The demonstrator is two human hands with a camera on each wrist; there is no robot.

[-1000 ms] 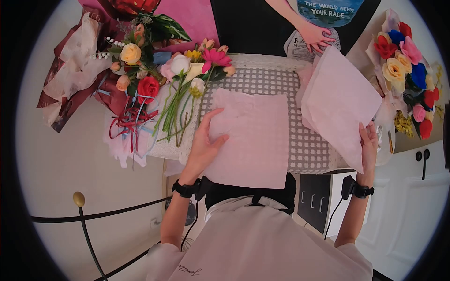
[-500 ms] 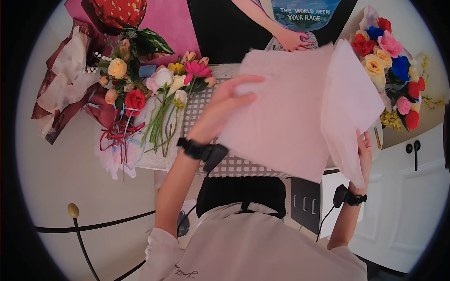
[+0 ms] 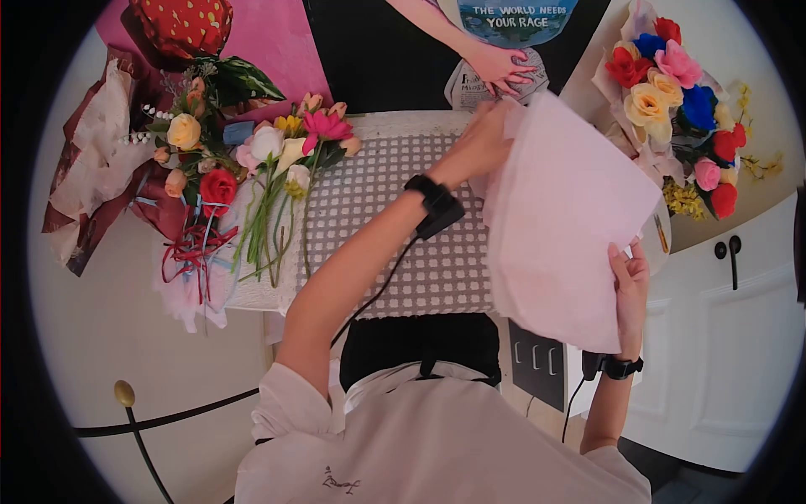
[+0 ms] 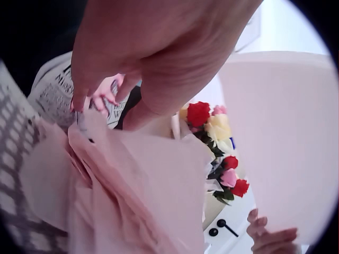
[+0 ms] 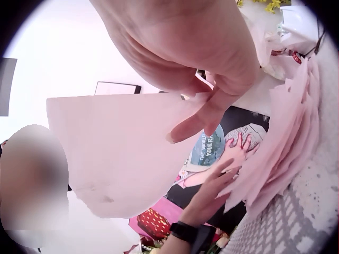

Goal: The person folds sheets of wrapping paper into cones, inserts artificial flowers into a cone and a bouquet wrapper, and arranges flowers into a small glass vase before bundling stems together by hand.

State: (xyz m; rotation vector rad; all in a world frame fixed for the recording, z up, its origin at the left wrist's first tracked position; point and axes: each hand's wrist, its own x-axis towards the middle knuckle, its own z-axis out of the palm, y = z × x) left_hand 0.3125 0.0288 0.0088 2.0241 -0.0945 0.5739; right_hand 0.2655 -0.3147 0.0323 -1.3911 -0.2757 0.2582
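Pink paper sheets point(image 3: 571, 210) stand raised at the right of the checked cloth. My right hand point(image 3: 631, 281) pinches their lower right corner; in the right wrist view, its thumb lies on the held sheet point(image 5: 116, 148). My left hand point(image 3: 483, 143) reaches to the far left edge of the paper. Close up in the left wrist view, a fingertip of the left hand point(image 4: 153, 58) touches the layered pink paper point(image 4: 143, 174), with the thumb apart. Further layered sheets point(image 5: 288, 143) hang beside the left fingers in the right wrist view.
The checked cloth point(image 3: 395, 218) covers the table's middle. Loose artificial flowers point(image 3: 290, 155) lie at its left, beside a wrapped bouquet point(image 3: 185, 132) and ribbons point(image 3: 201, 244). Another bouquet point(image 3: 672, 92) stands at the right. Painted pictures point(image 3: 516, 25) are behind.
The sheet formerly over the cloth's middle has swung right beside the held paper, exposing the checks. My left hand has moved right and away from the body. The right hand still holds its corner.
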